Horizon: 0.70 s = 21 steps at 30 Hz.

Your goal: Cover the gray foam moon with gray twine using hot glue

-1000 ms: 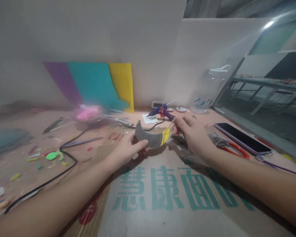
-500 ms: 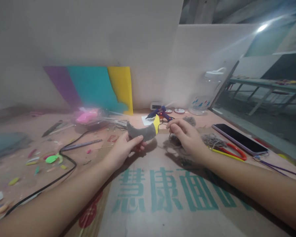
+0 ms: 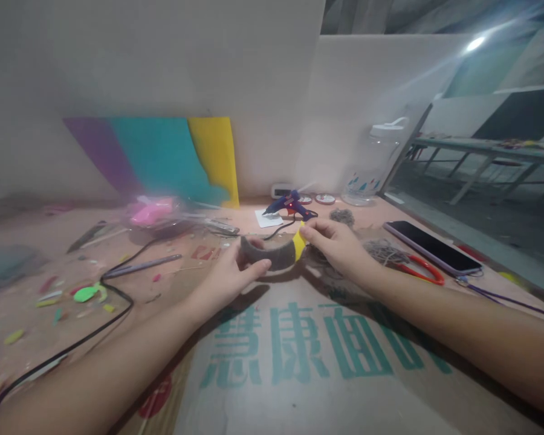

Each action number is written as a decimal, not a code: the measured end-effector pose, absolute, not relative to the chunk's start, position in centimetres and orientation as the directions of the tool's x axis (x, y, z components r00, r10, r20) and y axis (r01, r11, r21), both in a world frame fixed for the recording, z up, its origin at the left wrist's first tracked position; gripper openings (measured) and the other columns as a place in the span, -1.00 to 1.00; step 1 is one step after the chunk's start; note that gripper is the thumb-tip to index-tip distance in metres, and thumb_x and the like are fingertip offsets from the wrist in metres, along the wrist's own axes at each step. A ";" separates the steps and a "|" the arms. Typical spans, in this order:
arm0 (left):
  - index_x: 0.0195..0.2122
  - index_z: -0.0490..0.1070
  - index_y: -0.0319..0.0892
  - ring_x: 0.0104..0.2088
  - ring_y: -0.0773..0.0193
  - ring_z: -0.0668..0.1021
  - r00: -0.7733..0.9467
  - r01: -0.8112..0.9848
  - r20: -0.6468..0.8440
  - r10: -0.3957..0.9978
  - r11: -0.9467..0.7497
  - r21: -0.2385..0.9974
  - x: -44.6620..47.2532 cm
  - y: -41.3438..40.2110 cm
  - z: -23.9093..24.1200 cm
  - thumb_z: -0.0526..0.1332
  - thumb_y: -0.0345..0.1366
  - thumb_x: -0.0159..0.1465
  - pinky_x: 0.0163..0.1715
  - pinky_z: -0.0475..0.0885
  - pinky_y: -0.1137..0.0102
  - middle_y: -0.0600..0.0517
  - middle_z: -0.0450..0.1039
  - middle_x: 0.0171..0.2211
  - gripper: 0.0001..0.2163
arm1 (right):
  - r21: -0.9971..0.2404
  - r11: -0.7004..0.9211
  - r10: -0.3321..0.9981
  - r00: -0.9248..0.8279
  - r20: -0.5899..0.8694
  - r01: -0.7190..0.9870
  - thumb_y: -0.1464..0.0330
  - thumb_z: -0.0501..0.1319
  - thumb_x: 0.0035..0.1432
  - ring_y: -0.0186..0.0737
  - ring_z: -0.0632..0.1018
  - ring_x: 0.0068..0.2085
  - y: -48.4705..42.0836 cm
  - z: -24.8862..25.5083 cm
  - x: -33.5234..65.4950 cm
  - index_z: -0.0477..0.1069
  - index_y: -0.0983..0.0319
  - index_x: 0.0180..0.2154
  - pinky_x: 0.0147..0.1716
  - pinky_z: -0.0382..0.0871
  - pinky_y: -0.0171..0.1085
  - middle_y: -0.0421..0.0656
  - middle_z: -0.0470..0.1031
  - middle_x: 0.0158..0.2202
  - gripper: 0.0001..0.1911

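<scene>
A curved, crescent-like piece is held above the cardboard, mostly covered in grey yarn, with a bare yellow end on the right. My left hand is closed on its grey end, the thumb along the near side. At the yellow end, my right hand is pinched, fingertips touching or very near the tip. The strand of grey yarn at those fingers is mostly hidden now. Beneath and behind my right hand lies loose grey yarn.
A blue glue gun with a red light rests behind my hands by a white card. To the right lie red-handled scissors and a phone. A clear bottle stands behind. Scraps, a pen and a black cord lie left.
My right hand has closed in from the right, up to the yellow end. The strand that showed between hand and piece is no longer plain. The view has shifted slightly.
</scene>
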State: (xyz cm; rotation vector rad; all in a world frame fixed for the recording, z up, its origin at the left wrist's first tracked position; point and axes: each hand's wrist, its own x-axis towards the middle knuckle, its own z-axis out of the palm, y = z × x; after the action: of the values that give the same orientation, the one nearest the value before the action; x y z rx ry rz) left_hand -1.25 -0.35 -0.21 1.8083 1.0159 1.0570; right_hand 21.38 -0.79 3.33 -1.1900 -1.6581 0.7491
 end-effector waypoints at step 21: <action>-0.38 0.51 -0.08 -0.21 0.09 0.48 0.294 0.583 0.493 0.819 -0.562 0.587 -1.2 -1.2 0.4 0.20 -0.10 0.25 -0.10 0.24 0.25 0.01 0.57 -0.33 -0.80 | -0.715 0.497 0.867 -0.260 0.424 0.491 0.28 0.15 0.25 -0.23 0.52 -0.36 -1.4 2.1 20.3 0.49 0.21 -0.25 -0.35 0.37 -0.26 -0.17 0.56 -0.37 -0.81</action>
State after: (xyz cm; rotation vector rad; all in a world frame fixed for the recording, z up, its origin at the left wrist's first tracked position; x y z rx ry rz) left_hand -1.18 -1.17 0.44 2.2718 1.2745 1.1363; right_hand 20.35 -1.42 2.06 -1.1237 -1.9117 0.5725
